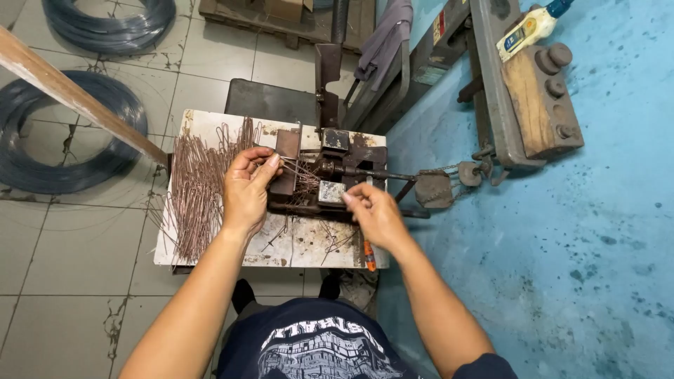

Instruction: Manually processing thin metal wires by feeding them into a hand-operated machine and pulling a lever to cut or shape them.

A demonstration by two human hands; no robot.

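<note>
2 dark wire coils (67, 133) lie on the tiled floor, left of the small desk (210, 119). A rusty bending jig (326, 175) sits at the desk's middle, a heap of coppery bent wires (200, 189) to its left. The left hand (247, 189) pinches 1 thin wire (298, 170) reaching into the jig. The right hand (372, 210), fingers narrowly curled, touches the jig's metal block (330, 191).

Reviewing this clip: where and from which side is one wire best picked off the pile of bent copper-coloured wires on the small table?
Probably at its near straight leg, pinched from above: the wire pile lies flat with strands running lengthwise, loose ends fanning toward the table front edge. The left hand already sits beside it.
</note>
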